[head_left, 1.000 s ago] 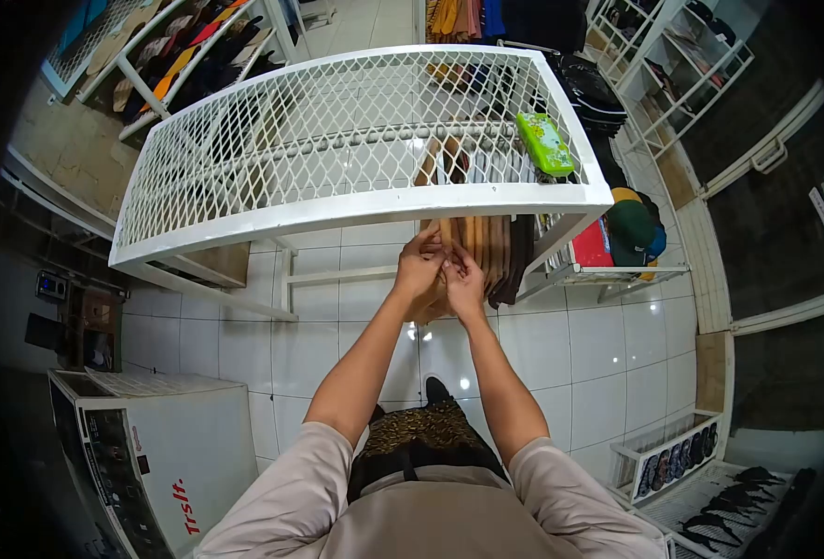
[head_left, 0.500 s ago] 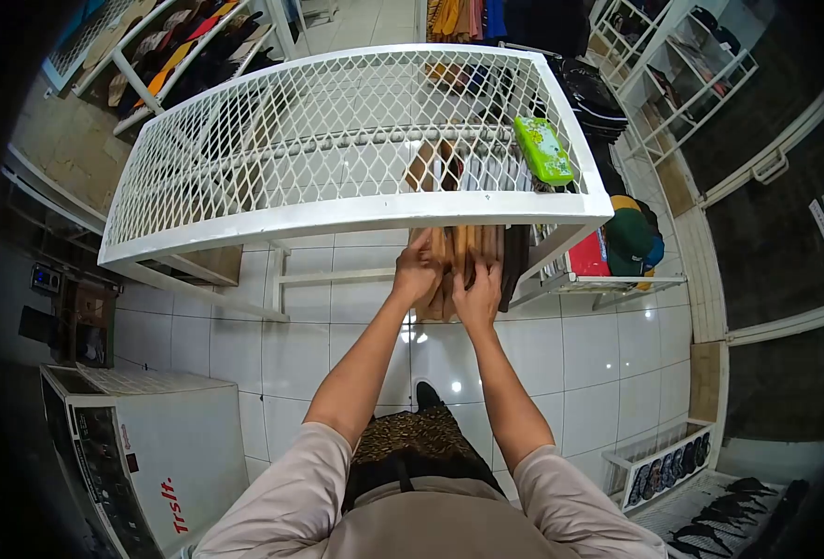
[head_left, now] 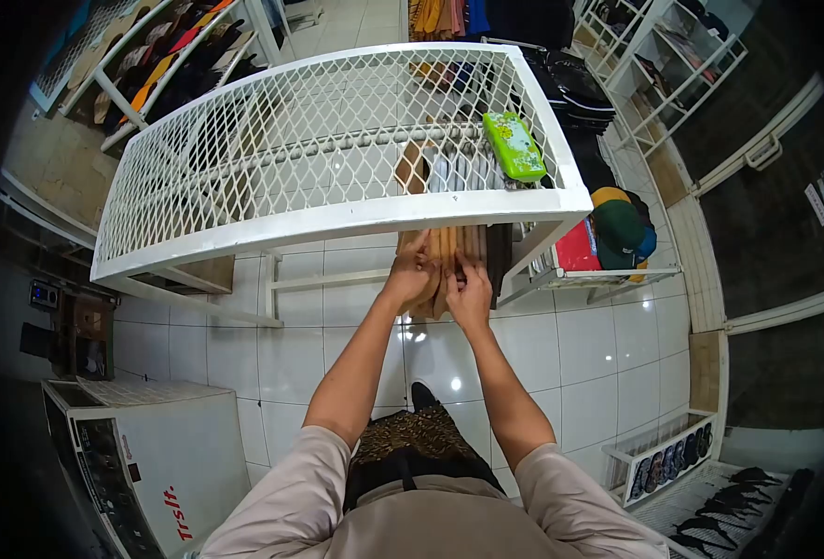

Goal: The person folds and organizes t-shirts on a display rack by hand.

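Tan and brown garments (head_left: 446, 242) hang in a close row under the white mesh-topped rack (head_left: 356, 212). My left hand (head_left: 411, 275) is at the row's left part, its fingers bent against a tan garment and seeming to grip it. Beside it, my right hand (head_left: 469, 296) pinches the cloth of a brown garment near the middle of the row. The fingertips of both hands are partly hidden among the folds. At the right end of the row hangs a very dark garment (head_left: 500, 261). The garments' tops show only through the mesh.
A green packet (head_left: 515, 146) lies on the mesh top. Right of the rack, a low shelf holds a green and yellow cap (head_left: 617, 231) and a red packet (head_left: 577, 248). A white box-shaped unit (head_left: 174, 456) stands at lower left, and a rack of slippers (head_left: 668, 466) at lower right.
The view has shifted slightly, so the rack appears further left. Both hands stay at the garments; the right hand's fingers have shifted a little on the cloth.
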A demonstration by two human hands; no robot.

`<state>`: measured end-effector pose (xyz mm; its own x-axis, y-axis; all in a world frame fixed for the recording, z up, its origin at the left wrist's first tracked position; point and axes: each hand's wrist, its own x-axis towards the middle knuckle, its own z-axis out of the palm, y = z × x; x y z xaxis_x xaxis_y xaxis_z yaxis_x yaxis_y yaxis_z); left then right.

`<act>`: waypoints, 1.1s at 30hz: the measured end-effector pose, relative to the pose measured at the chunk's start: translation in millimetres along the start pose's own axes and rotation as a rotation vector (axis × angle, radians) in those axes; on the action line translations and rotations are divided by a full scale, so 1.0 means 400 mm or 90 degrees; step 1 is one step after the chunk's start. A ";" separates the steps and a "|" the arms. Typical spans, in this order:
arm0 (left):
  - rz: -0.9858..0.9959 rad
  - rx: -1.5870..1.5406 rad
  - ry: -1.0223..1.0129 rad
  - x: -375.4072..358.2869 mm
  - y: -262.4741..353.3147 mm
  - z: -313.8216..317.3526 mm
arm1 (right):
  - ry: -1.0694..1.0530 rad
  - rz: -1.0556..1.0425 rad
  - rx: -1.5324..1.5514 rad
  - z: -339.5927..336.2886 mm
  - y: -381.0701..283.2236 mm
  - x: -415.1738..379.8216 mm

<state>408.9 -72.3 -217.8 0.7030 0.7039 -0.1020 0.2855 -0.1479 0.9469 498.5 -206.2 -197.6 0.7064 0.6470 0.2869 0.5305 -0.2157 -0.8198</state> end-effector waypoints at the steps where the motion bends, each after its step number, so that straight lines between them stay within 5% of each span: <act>1: 0.014 0.013 0.020 -0.008 0.000 0.010 | -0.002 -0.002 -0.014 -0.003 -0.004 0.003; 11: 0.022 0.019 0.152 -0.109 0.033 0.066 | -0.063 0.101 0.050 -0.012 -0.001 -0.025; 13: 0.017 0.033 0.171 -0.109 0.009 0.078 | 0.042 0.003 -0.132 -0.028 -0.008 -0.032; 16: 0.100 0.042 0.189 -0.122 0.009 0.074 | 0.064 0.022 -0.151 -0.037 0.020 -0.029; 18: -0.049 -0.052 0.051 -0.126 0.049 0.046 | 0.059 0.050 -0.178 -0.036 0.041 -0.028; 25: -0.087 -0.132 0.020 -0.128 0.050 0.089 | 0.027 0.030 -0.126 -0.038 0.061 -0.042; 28: -0.238 -0.085 -0.055 -0.143 0.071 0.066 | -0.011 0.047 -0.124 -0.056 0.064 -0.043; 30: -0.077 0.176 0.067 -0.161 0.072 0.062 | 0.009 0.034 -0.128 -0.059 0.066 -0.043; 33: 0.083 0.245 0.198 -0.160 0.014 0.080 | -0.005 0.015 -0.127 -0.056 0.060 -0.052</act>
<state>386.3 -140.5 -215.9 0.5385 0.8274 0.1597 0.4687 -0.4515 0.7592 506.9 -241.5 -212.1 0.7162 0.6456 0.2649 0.5970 -0.3702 -0.7117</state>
